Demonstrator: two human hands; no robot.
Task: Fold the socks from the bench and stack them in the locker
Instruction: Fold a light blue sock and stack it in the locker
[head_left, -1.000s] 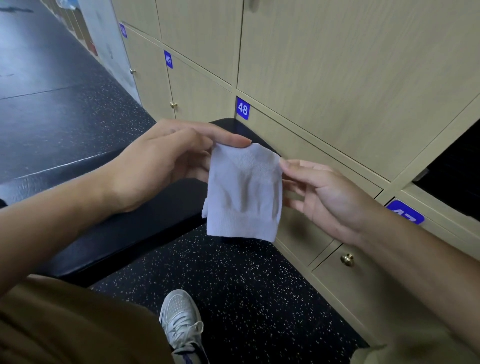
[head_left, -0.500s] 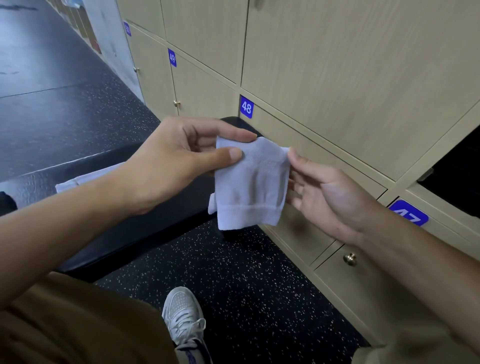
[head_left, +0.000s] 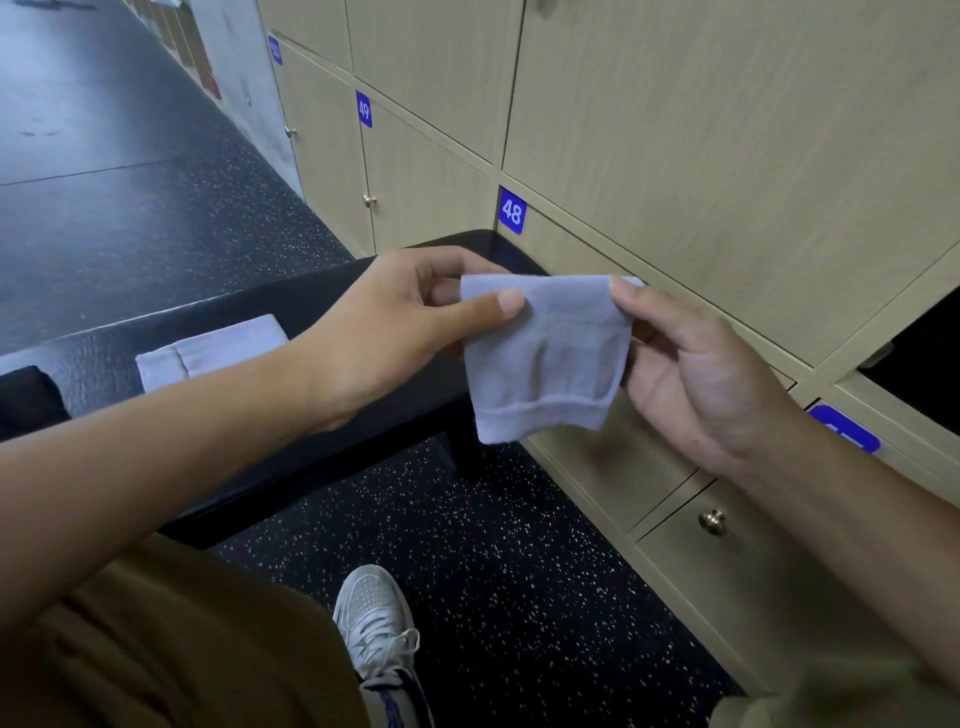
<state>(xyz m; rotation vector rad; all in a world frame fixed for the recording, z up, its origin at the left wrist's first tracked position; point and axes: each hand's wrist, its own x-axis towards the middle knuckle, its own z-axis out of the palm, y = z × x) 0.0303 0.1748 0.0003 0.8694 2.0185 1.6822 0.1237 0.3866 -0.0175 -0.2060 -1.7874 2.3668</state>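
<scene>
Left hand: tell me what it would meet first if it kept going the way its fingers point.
The left hand points right, so it would probably meet the right hand gripping the white sock; depth is unclear.

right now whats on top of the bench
On the black bench lies one flat white sock, with a dark item at the left edge, too cropped to identify. The left forearm covers part of the seat, so more could lie there.

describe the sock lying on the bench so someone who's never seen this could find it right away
Start at the long black bench running out from the wall of tan lockers. On its top, beyond the left forearm, lies a flat white sock. Unlike the pale sock held up between both hands, it rests untouched on the seat.
</scene>
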